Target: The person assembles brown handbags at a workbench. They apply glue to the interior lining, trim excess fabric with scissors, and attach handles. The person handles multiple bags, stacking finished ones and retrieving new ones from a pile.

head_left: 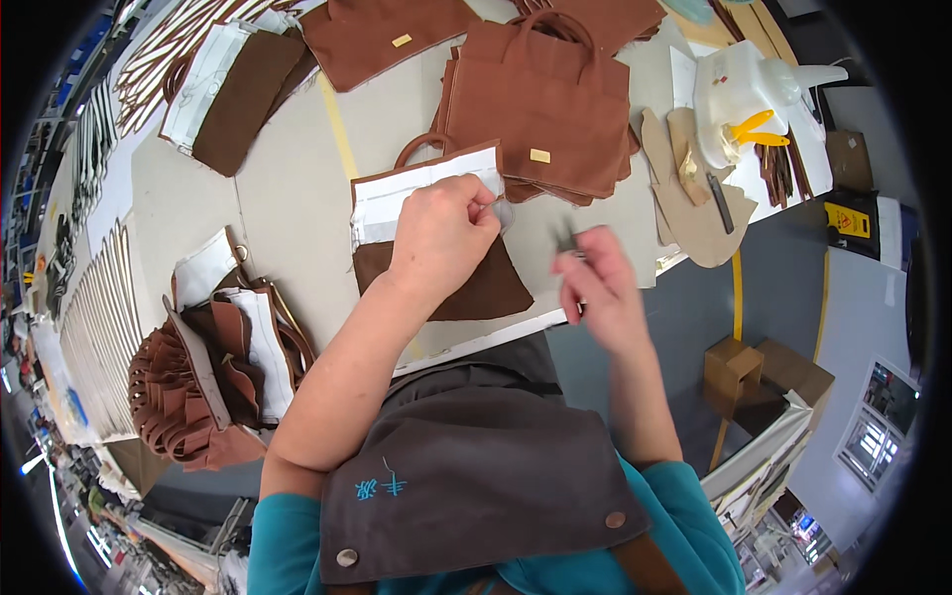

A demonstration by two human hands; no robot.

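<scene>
A brown bag panel (481, 288) with a white backing strip and a small handle lies in front of me at the table's near edge. My left hand (444, 230) rests over it, fingers pinched on the upper right edge of the white strip. To the right of the panel, my right hand (600, 283) is closed around small thread snips (565, 241), held in the air and apart from the panel. Motion blurs the snips, so their blades are not sharp to see. Part of the panel is hidden under my left hand and forearm.
Beyond the panel, stacked brown handbag pieces (535, 109) lie on the table. At the right stand a white plastic container (739, 89), a yellow-handled tool (759, 131) and a utility knife (720, 203). A heap of brown pieces (183, 387) sits at the left.
</scene>
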